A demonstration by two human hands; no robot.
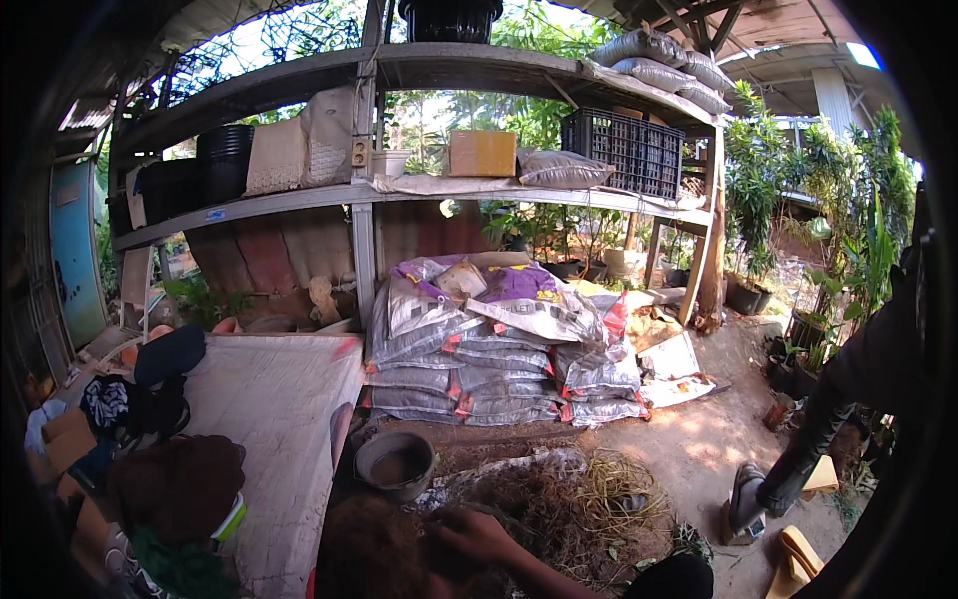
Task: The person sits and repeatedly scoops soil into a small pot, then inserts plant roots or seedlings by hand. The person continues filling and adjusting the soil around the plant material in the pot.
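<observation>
My right hand (473,534) reaches in from the lower right, its fingers curled over a dark clump (447,558) whose exact kind is too shaded to tell. Left of it is a mass of brown fibre (368,550), which looks like coconut coir. My left hand cannot be made out in the picture. Just beyond the fibre stands a round dark bucket (395,464) with dark material in its bottom. A heap of roots and dry plant matter (542,502) spreads on the ground right of my hand, with a coil of yellowish strands (621,483) on it.
Stacked plastic sacks (494,374) stand ahead, under a shelf rack (539,193) with a cardboard box (483,153) and black crate (621,150). A pale board (277,404) lies left, bags and clothes (179,479) beside it. Another person's leg (793,457) is at right.
</observation>
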